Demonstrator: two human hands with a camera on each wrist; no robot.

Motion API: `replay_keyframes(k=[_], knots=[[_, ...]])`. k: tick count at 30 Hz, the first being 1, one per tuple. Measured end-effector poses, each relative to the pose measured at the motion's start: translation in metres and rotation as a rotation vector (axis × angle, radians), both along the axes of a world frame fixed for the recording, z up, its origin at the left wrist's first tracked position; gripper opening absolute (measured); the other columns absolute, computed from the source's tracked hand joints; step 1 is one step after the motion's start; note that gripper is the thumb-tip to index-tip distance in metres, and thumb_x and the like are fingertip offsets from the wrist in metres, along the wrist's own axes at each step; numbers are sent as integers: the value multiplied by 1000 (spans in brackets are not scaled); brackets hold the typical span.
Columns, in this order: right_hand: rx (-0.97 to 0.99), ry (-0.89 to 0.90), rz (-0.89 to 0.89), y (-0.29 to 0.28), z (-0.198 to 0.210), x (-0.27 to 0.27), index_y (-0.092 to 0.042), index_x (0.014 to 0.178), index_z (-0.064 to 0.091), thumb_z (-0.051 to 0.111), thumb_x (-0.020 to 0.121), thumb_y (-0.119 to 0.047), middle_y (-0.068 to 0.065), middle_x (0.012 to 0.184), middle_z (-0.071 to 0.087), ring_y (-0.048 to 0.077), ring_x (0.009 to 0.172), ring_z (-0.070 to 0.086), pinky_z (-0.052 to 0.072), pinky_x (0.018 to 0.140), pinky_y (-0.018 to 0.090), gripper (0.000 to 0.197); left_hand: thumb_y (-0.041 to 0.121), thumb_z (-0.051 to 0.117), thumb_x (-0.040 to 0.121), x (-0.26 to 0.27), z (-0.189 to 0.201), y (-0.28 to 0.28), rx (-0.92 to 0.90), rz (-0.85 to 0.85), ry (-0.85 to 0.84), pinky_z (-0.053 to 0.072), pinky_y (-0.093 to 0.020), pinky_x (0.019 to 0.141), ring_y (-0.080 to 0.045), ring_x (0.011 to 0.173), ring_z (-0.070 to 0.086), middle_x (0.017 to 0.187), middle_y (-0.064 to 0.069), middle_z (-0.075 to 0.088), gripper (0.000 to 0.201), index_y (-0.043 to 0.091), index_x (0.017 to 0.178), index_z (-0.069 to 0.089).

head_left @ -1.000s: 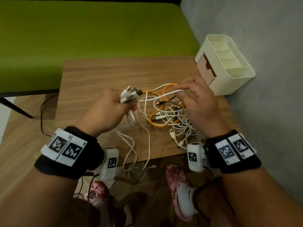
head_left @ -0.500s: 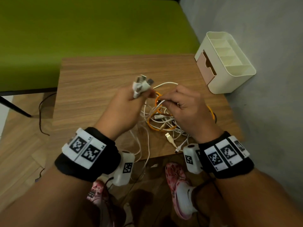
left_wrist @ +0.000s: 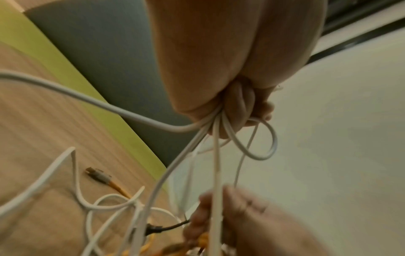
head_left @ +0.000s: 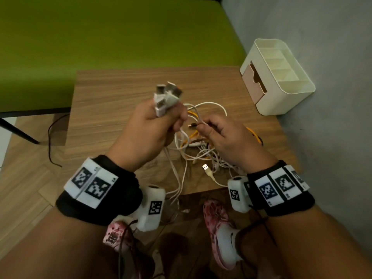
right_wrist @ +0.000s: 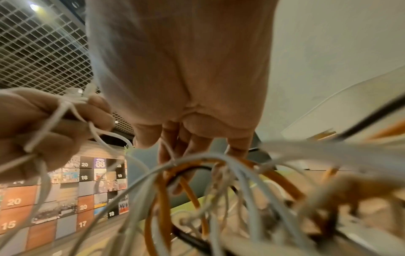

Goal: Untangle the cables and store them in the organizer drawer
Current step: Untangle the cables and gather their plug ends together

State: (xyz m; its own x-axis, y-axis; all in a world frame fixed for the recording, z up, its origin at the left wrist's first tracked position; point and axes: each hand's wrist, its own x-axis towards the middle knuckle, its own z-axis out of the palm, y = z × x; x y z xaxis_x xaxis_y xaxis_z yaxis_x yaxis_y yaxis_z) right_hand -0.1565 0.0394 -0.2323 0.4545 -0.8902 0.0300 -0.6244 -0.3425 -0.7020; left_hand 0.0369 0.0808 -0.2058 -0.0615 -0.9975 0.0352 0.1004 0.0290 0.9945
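Note:
A tangle of white, orange and black cables (head_left: 201,146) lies on the wooden table (head_left: 112,101) and hangs over its near edge. My left hand (head_left: 153,125) is raised above it and grips a bundle of white USB plugs (head_left: 166,98), their cords (left_wrist: 217,138) trailing down. My right hand (head_left: 219,133) pinches a white cable near a small plug (head_left: 192,124), just right of the left hand. The cream organizer (head_left: 281,87) stands at the table's far right corner, its pink drawer (head_left: 254,83) closed.
A green bench (head_left: 110,37) runs behind the table and a grey wall (head_left: 322,57) stands to the right. A loose USB plug (head_left: 205,168) lies near the table's front edge. My feet in pink shoes (head_left: 219,228) are below.
My left hand has risen and moved right with the plug bundle. My right hand has shifted left, close to it, and now pinches a cable end.

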Motion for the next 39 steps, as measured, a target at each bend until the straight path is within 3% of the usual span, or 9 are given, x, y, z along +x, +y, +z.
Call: replay_keyframes(k=[3, 11, 15, 19, 23, 28, 32, 35, 39], knots=[[2, -27, -13, -4, -1, -6, -16, 101, 69, 53, 100, -31, -1, 85, 65, 9, 78, 58, 45, 68, 30, 22, 22, 47, 94, 10, 6, 0, 19, 5, 117, 19, -19, 42, -5, 40, 27, 57, 2, 44, 23, 14, 75, 57], [173, -380, -92, 0, 9, -4, -38, 96, 68, 61, 96, -17, -8, 93, 71, 13, 94, 68, 56, 84, 32, 22, 14, 51, 99, 23, -16, -7, 169, 146, -424, 33, -14, 44, 0, 43, 45, 68, -1, 66, 27, 15, 77, 66], [66, -196, -57, 2, 5, -1, -22, 101, 69, 60, 96, -17, -14, 88, 64, -6, 82, 58, 43, 69, 9, 11, 18, 56, 97, 21, -18, -8, 103, 239, -528, 47, -19, 71, 1, 75, 64, 92, 1, 74, 16, 18, 91, 71], [-50, -115, 38, 4, -4, 7, -11, 101, 70, 60, 95, -13, -6, 93, 64, 6, 89, 58, 46, 77, 22, 12, 12, 52, 99, 13, -15, -11, 40, 289, -365, 41, -5, 64, 13, 64, 59, 97, -1, 72, 16, 9, 105, 67], [-85, -236, 47, 7, -2, 13, -9, 100, 71, 61, 94, -9, -2, 94, 67, 8, 91, 62, 49, 79, 22, 12, 25, 55, 97, 1, -24, -7, -3, 32, -580, 53, -35, 77, -11, 83, 68, 91, 2, 74, 17, 19, 94, 71], [-96, -303, 36, 8, -2, 16, -10, 97, 71, 61, 94, -11, 0, 95, 70, 17, 94, 65, 51, 82, 44, 11, 16, 54, 97, -4, -23, -8, -28, -33, -667, 39, -23, 54, -1, 53, 49, 57, 14, 57, 29, 23, 69, 57], [-24, -206, 33, 7, -8, 14, -26, 115, 66, 58, 98, -24, -14, 103, 67, 4, 100, 62, 50, 90, 33, 19, 26, 53, 90, -4, -14, -6, 92, -2, -144, 27, -23, 44, -6, 42, 32, 51, 9, 43, 22, 23, 68, 55], [-27, 43, 4, 3, -21, 12, -28, 123, 62, 50, 98, -40, -15, 103, 67, 13, 100, 62, 45, 93, 53, 31, 23, 46, 94, 2, 1, -4, 117, -81, 278, 19, -17, 41, -6, 41, 22, 54, 4, 36, 22, 12, 76, 50], [-157, -96, -76, -1, -24, 9, -21, 111, 68, 51, 96, -27, -8, 110, 65, 11, 106, 60, 46, 93, 47, 23, 18, 40, 103, 15, 1, -7, 135, 31, 174, 17, -18, 41, -6, 41, 22, 56, 3, 36, 28, 12, 78, 49]])
